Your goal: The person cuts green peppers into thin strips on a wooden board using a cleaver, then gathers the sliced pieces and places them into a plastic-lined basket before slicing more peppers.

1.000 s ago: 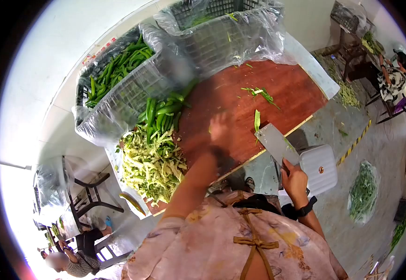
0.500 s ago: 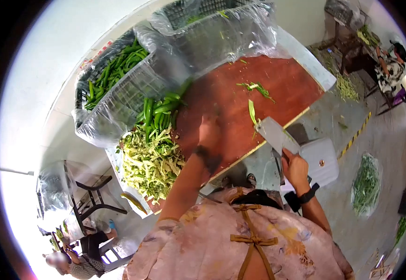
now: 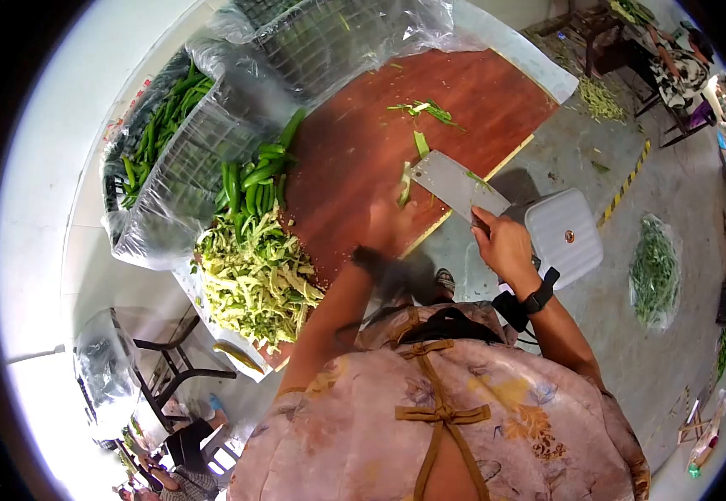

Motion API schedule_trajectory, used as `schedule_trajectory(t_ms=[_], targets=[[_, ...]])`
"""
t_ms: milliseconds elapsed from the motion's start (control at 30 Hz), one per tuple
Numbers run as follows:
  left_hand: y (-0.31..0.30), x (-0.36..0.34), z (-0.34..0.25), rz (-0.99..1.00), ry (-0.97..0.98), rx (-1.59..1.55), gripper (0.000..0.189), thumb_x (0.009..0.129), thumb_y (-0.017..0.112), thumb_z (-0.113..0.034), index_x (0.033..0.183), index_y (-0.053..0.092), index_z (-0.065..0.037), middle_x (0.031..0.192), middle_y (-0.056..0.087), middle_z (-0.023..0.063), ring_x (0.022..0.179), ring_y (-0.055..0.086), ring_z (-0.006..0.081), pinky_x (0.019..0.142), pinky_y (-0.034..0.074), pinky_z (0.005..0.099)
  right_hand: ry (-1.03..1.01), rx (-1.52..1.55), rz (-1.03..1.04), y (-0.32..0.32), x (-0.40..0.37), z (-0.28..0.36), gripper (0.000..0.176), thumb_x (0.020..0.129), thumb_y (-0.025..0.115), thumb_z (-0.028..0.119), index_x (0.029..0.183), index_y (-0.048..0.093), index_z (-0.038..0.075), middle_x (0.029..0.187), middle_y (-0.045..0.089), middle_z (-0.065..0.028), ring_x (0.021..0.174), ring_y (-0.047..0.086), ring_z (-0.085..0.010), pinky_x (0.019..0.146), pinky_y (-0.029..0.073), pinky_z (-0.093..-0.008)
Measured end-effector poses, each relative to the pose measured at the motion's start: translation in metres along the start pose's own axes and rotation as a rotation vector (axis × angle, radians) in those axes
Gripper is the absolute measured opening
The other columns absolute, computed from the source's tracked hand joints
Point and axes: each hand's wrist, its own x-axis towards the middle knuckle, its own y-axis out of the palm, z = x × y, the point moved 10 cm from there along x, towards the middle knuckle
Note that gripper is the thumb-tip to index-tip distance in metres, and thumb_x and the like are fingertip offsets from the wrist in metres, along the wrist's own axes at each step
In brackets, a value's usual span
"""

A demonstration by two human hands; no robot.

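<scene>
My right hand (image 3: 503,242) is closed around the handle of a cleaver (image 3: 461,185), its broad blade lying over the front edge of the reddish-brown board (image 3: 342,159). My left hand (image 3: 392,224) hovers over the board left of the blade, smeared by motion, so I cannot tell how its fingers are set. A pale green pepper strip (image 3: 405,184) shows just beyond those fingers. Another green strip (image 3: 421,144) lies by the blade's tip. To the left are whole green peppers (image 3: 254,179) and a heap of sliced pepper pieces (image 3: 254,275).
Plastic-lined crates stand behind the board, one holding green peppers (image 3: 167,121). Green scraps (image 3: 430,110) lie farther back on the board. A white container (image 3: 565,230) stands to the right, and bagged greens (image 3: 655,271) lie on the floor. Other people sit at far right and lower left.
My left hand has moved right, closer to the cleaver, and a pale strip now shows near it. The right hand still holds the cleaver. The whole view has shifted.
</scene>
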Motion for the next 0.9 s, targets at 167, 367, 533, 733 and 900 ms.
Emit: schedule_trajectory(t_ms=[167, 367, 533, 733, 900], targets=[[-0.015, -0.019, -0.011, -0.049, 0.027, 0.078, 0.034, 0.073, 0.063, -0.007, 0.107, 0.059, -0.003, 0.096, 0.058, 0.0190, 0.087, 0.058, 0.0359, 0.074, 0.047, 0.0423, -0.029, -0.008, -0.007, 0.005, -0.001, 0.006, 0.036, 0.078, 0.067, 0.022, 0.113, 0.063, 0.014, 0.076, 0.061, -0.0200, 0.069, 0.060, -0.0379, 0.061, 0.046, -0.0462], [-0.036, -0.037, -0.019, -0.193, 0.013, 0.048, 0.028, 0.070, 0.064, -0.004, 0.097, 0.057, -0.004, 0.094, 0.056, 0.0149, 0.086, 0.056, 0.0344, 0.073, 0.047, 0.0405, -0.086, -0.032, 0.003, 0.006, -0.015, 0.015, 0.035, 0.078, 0.066, 0.020, 0.112, 0.063, 0.013, 0.076, 0.061, -0.0212, 0.066, 0.060, -0.0381, 0.059, 0.046, -0.0457], [-0.033, -0.052, -0.015, -0.214, 0.110, 0.217, 0.020, 0.068, 0.065, -0.004, 0.087, 0.058, -0.004, 0.091, 0.055, 0.0138, 0.085, 0.056, 0.0332, 0.071, 0.047, 0.0404, -0.098, -0.081, 0.062, 0.003, -0.031, 0.021, 0.035, 0.078, 0.065, 0.020, 0.112, 0.064, 0.014, 0.074, 0.060, -0.0206, 0.065, 0.059, -0.0373, 0.058, 0.046, -0.0451], [-0.016, -0.046, -0.014, -0.132, 0.194, 0.306, 0.013, 0.070, 0.061, -0.006, 0.083, 0.061, -0.006, 0.089, 0.056, 0.0112, 0.085, 0.055, 0.0314, 0.070, 0.047, 0.0409, -0.085, -0.128, 0.107, 0.007, -0.032, 0.026, 0.034, 0.078, 0.065, 0.020, 0.111, 0.064, 0.014, 0.073, 0.059, -0.0200, 0.064, 0.060, -0.0363, 0.058, 0.046, -0.0448], [-0.027, -0.048, -0.036, -0.209, 0.309, 0.365, 0.014, 0.070, 0.061, -0.008, 0.084, 0.062, -0.007, 0.087, 0.055, 0.0080, 0.086, 0.055, 0.0284, 0.069, 0.048, 0.0398, -0.103, -0.159, 0.077, 0.002, -0.025, 0.033, 0.034, 0.077, 0.066, 0.020, 0.111, 0.063, 0.012, 0.073, 0.059, -0.0198, 0.064, 0.060, -0.0360, 0.056, 0.047, -0.0445]])
